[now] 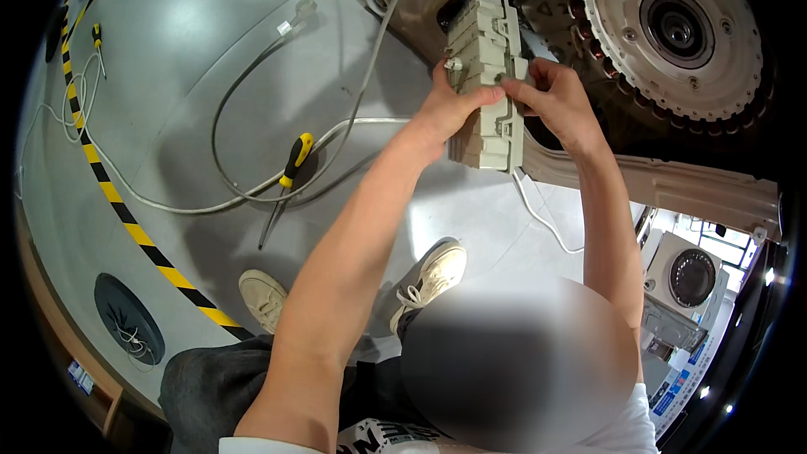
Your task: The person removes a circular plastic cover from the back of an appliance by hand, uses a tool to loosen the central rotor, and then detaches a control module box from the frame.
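A long beige plastic housing (483, 139) with ribbed sides and clips along its edge is held up beside the opened machine. My left hand (445, 113) grips its left side, thumb across the front face. At the right edge, my right hand (559, 105) has its thumb and bent fingers closed on the housing's rim near a clip. What lies behind the rim under those fingers is hidden. A white cable (546, 223) hangs below the housing. Right of my hands, the machine shows a round, pale motor rotor (614, 13) with copper coils around it.
On the grey floor lie a yellow-and-black screwdriver (297, 160), a looped grey power cord (220, 118) and another screwdriver (97, 36). Yellow-black tape (126, 212) runs down the left, near a dark round disc (118, 303). A white front-loading washer (679, 273) stands at the right.
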The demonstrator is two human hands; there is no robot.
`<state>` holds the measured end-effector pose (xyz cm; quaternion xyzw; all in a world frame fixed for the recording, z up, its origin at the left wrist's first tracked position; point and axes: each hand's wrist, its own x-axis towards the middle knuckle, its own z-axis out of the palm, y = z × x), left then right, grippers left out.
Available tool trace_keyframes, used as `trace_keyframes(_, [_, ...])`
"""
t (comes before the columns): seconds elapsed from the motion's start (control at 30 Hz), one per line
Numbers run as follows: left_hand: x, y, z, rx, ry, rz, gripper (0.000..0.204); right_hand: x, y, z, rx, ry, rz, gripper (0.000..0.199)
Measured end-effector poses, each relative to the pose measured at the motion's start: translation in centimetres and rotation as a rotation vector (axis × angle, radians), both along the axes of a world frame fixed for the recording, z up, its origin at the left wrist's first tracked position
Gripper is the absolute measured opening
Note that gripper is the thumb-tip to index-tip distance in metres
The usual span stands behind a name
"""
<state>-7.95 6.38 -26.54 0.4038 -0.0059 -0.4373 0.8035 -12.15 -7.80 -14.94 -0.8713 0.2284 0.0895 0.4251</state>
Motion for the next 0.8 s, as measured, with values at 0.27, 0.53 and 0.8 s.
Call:
trace_keyframes(0.27, [-0.8, -1.2, 1.2, 0.018, -0.071, 0.101, 0.101, -6.9, 2.9, 0.5, -0.361, -0.276, -0.039, 0.043])
trace_keyframes(0.53, [-1.4, -2.5, 1.5, 0.186, -0.105, 0.112, 0.103, -7.8, 4.1, 0.8, -0.886, -0.365, 0.315, 0.027])
trace_keyframes(0.8, [-1.5, -3.0, 1.5, 0.303, -0.130, 0.085, 0.106, -7.6, 3.3, 0.5, -0.984, -0.337, 0.371, 0.026])
